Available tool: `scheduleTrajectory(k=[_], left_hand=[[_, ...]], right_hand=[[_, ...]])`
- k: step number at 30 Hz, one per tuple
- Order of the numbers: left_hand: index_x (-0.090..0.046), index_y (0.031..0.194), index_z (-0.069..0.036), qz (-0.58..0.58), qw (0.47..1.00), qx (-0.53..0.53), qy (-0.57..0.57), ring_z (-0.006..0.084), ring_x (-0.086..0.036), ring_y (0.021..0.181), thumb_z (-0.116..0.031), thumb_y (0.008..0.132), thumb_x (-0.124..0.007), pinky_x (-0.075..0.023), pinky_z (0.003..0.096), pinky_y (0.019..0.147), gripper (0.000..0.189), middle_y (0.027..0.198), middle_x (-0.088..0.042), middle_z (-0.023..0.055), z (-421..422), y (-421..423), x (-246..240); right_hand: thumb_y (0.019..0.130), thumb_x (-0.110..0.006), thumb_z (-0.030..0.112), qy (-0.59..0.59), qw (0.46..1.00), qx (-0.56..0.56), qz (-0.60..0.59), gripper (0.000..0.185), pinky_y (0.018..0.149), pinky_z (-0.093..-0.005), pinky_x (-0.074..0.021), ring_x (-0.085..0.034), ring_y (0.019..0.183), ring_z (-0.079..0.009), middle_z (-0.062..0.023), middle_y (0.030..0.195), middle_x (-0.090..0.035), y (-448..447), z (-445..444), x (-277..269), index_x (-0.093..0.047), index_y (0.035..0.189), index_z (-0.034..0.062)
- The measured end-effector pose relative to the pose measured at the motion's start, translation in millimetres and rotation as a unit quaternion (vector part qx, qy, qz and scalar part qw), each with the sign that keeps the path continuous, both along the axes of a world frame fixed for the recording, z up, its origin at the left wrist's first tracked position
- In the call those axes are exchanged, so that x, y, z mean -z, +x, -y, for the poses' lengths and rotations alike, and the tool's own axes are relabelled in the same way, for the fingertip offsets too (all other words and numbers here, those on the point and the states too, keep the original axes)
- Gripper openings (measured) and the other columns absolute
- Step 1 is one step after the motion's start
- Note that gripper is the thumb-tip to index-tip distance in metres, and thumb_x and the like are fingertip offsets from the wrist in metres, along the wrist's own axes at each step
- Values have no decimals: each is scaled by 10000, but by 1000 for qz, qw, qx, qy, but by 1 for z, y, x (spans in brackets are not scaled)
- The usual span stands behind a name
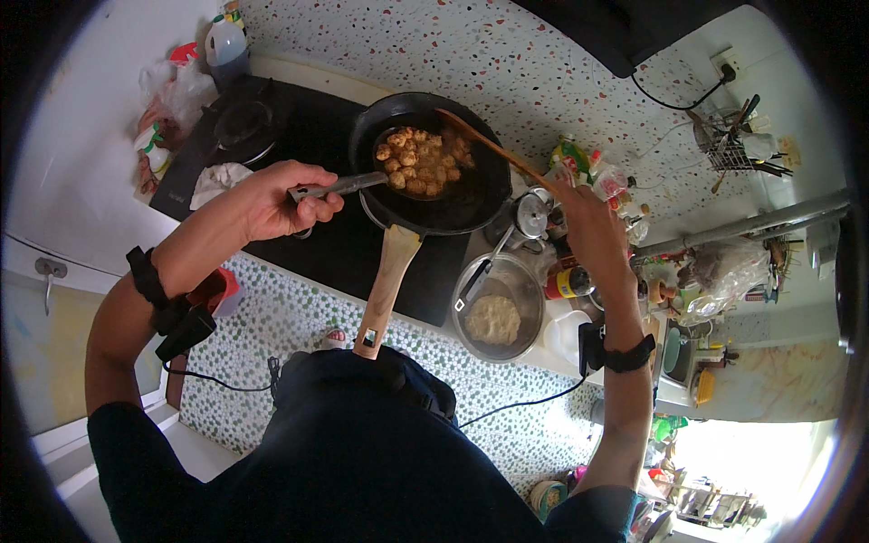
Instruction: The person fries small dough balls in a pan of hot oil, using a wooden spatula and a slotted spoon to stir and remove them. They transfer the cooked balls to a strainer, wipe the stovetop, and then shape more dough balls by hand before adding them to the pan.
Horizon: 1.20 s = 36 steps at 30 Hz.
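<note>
My left hand grips the handle of a skimmer, whose round head lies in a black wok on the cooktop. Browned fried balls fill the skimmer head, some of them bunched at its right side. In my right hand is a long wooden spatula or similar utensil; its far end rests inside the wok near the back rim. The wok's wooden handle points toward my body. To the right, a steel bowl holds pale dough or batter and a dark-handled utensil.
A second burner and a white cloth are at the left. A lidded metal pot, bottles and food packets crowd the right counter. Cables hang from both wrist straps. A wire utensil basket hangs on the wall.
</note>
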<state>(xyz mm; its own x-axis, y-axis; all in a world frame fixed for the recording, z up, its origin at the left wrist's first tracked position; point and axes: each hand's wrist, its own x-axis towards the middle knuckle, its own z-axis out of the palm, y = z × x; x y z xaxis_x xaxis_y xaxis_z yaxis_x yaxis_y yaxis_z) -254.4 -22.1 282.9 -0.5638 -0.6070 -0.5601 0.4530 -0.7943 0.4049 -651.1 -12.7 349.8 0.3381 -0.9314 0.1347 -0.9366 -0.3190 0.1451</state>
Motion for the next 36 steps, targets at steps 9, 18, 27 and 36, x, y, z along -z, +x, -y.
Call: scheduleTrajectory(k=[9,18,27,36], left_hand=[[-413,965,41,22,998,58,-11,108,-455,549,-107,900,-514,-417,159,373,190,804,-501,132,23,-10,8],[-512,930,18,150,963,176,-141,59,-440,518,-147,874,-584,-337,141,366,188,807,-573,133,66,6,0],[-532,1105,15,355,833,317,-282,21,-444,477,-201,912,-527,-295,133,327,290,808,-615,121,117,22,-43],[-536,1102,25,363,808,345,-312,19,-442,460,-188,921,-510,-293,139,311,281,804,-617,138,132,28,-44]], right_hand=[[855,-477,27,23,994,-24,103,369,730,-435,-472,-580,875,-376,-185,1007,-584,-6,-22,-6,-519,1218,80],[876,-493,51,10,985,40,167,348,728,-406,-464,-594,841,-365,-201,950,-609,3,-80,-33,-541,1221,62],[854,-499,-7,136,964,89,209,229,521,-293,-463,-587,643,-169,-102,760,-603,12,-101,-67,-634,1037,10],[787,-669,143,441,594,154,655,641,682,-364,-586,-596,795,-187,-132,1088,-504,19,-126,-66,-382,1337,-20]])
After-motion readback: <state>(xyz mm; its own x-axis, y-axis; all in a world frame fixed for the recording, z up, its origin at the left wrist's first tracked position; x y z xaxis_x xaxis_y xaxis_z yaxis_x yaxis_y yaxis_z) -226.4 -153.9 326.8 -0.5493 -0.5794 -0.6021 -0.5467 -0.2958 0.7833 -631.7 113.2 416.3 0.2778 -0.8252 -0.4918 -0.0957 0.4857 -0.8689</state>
